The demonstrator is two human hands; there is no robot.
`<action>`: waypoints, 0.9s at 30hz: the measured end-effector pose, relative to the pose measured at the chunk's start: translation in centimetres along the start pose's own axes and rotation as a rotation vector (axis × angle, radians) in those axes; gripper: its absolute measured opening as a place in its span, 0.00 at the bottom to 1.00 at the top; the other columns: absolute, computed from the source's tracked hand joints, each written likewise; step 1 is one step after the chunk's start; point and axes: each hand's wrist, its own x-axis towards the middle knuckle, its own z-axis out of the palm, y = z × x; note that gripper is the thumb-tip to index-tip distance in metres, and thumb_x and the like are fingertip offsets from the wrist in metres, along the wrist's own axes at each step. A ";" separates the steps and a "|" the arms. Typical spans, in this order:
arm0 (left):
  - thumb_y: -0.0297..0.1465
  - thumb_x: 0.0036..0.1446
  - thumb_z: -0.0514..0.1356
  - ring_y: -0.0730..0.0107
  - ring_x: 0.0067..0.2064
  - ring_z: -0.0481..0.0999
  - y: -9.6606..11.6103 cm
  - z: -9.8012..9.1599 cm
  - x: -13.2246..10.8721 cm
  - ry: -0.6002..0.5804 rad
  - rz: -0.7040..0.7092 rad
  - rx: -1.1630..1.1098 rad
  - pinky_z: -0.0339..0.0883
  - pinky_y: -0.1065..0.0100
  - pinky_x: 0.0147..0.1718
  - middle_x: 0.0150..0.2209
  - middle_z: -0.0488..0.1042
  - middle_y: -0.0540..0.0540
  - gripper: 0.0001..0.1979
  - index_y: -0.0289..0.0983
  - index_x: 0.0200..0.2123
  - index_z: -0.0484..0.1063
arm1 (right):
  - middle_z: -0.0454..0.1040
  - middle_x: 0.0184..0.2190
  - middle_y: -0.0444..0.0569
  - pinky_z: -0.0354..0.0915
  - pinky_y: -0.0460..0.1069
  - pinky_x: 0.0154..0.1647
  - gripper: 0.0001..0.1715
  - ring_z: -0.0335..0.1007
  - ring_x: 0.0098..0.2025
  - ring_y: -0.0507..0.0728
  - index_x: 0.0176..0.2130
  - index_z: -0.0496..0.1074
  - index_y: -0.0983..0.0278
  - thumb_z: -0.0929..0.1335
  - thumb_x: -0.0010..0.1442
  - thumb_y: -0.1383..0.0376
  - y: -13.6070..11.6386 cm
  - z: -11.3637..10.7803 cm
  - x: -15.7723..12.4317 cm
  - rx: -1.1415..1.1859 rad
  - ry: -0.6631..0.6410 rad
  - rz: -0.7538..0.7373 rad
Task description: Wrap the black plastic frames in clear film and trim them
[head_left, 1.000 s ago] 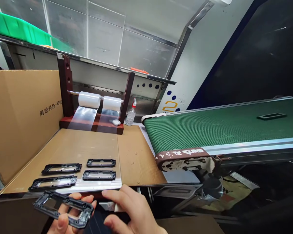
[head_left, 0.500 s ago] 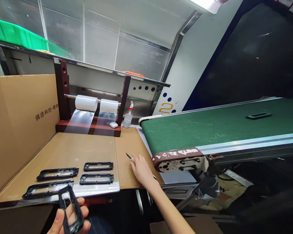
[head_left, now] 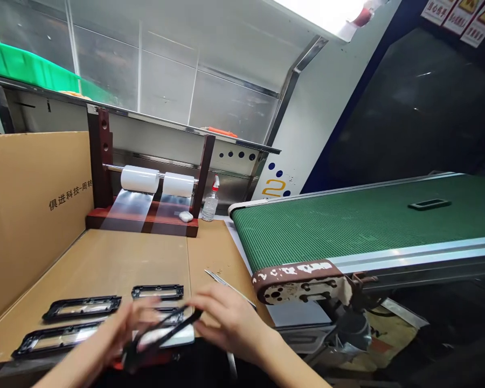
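Open desk ahead, walled on both sides

Beyond the hands (head_left: 178, 328), bare desk (head_left: 117, 258) runs to the film roll stand (head_left: 149, 199); cardboard box (head_left: 28, 215) blocks left, conveyor (head_left: 347, 226) right, black frames (head_left: 81, 307) and tweezers (head_left: 226, 283) lie close.

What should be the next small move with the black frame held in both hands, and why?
Probably lower the black frame onto the clear sheet beside the other frames. The left hand and right hand hold it tilted just above the sheet's near edge, where frames lie flat in rows. Motion blur hides the exact grip.
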 end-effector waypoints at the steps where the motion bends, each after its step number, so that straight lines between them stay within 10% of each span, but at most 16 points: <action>1: 0.53 0.58 0.52 0.51 0.59 0.69 0.7 -0.3 1.9 0.043 0.040 0.026 0.64 0.43 0.56 0.60 0.68 0.38 0.31 0.41 0.58 0.62 | 0.76 0.39 0.51 0.70 0.48 0.42 0.13 0.73 0.40 0.54 0.47 0.69 0.64 0.66 0.62 0.64 1.1 0.5 0.0 -0.005 0.024 0.093; 5: 0.57 0.56 0.46 0.53 0.69 0.49 2.7 -1.6 9.6 0.206 0.127 0.138 0.46 0.54 0.66 0.71 0.44 0.44 0.40 0.46 0.66 0.45 | 0.73 0.43 0.50 0.68 0.53 0.49 0.21 0.70 0.46 0.57 0.49 0.69 0.60 0.70 0.56 0.69 5.9 4.3 -0.1 0.034 -0.003 0.458; 9: 0.60 0.52 0.47 0.45 0.63 0.62 2.7 -2.6 13.5 0.202 0.039 0.210 0.52 0.48 0.63 0.71 0.37 0.38 0.45 0.48 0.67 0.35 | 0.74 0.42 0.50 0.68 0.53 0.50 0.20 0.71 0.46 0.58 0.47 0.71 0.61 0.72 0.54 0.71 8.4 8.1 0.3 0.093 -0.049 0.550; 21: 0.61 0.52 0.47 0.60 0.37 0.82 1.5 -2.4 11.8 0.097 -0.070 0.174 0.68 0.52 0.50 0.69 0.47 0.33 0.44 0.56 0.65 0.26 | 0.74 0.39 0.48 0.69 0.50 0.46 0.20 0.73 0.43 0.56 0.45 0.73 0.63 0.74 0.52 0.72 8.2 9.4 0.9 0.169 -0.112 0.575; 24: 0.60 0.54 0.43 0.53 0.46 0.80 0.9 -2.8 12.5 0.108 -0.013 0.222 0.62 0.47 0.56 0.69 0.47 0.34 0.43 0.53 0.65 0.25 | 0.74 0.39 0.48 0.69 0.50 0.45 0.20 0.73 0.43 0.56 0.45 0.72 0.62 0.74 0.52 0.72 8.1 9.3 0.9 0.152 -0.117 0.587; 27: 0.58 0.56 0.41 0.50 0.67 0.55 0.3 -2.7 12.3 0.156 0.147 0.365 0.42 0.48 0.65 0.72 0.38 0.38 0.43 0.47 0.66 0.24 | 0.74 0.41 0.49 0.68 0.52 0.49 0.24 0.72 0.46 0.58 0.48 0.71 0.62 0.75 0.51 0.70 7.9 9.0 1.0 0.114 -0.118 0.600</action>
